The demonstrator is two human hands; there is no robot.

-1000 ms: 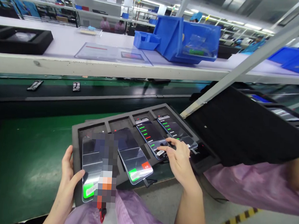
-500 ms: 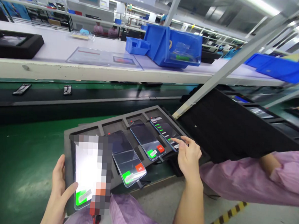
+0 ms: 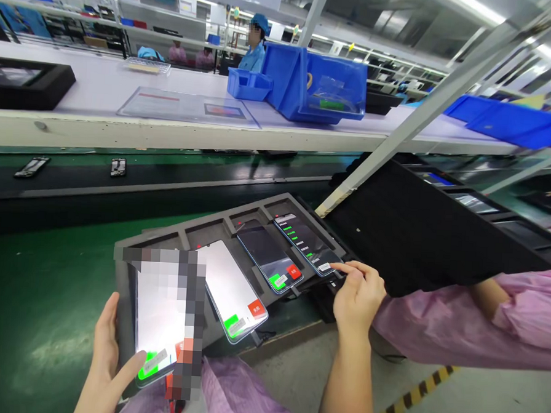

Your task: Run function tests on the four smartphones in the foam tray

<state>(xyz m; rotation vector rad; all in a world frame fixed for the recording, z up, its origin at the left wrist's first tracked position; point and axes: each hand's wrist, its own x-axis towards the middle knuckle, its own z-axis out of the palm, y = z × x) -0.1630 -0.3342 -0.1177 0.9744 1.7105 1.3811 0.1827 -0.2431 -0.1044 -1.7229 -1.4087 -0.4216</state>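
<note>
A dark foam tray with several compartments lies tilted in front of me. My left hand grips its left edge, thumb at the lower left corner of the leftmost phone, whose screen is white and partly pixelated. The second phone also shows white, with green and red squares at the bottom. The third phone is dark with similar squares. My right hand points its index finger at the lower end of the rightmost phone, which displays a list with green marks. Its other fingers curl, holding nothing.
Behind the tray runs a dark conveyor carrying two phone parts. A white shelf above it bears blue bins. A slanted metal post and a black panel stand right. Another pink-sleeved arm is beside me.
The second phone's screen has turned from dark to white. My right index finger has moved down and right along the rightmost phone. A person in blue has come into view behind the bins.
</note>
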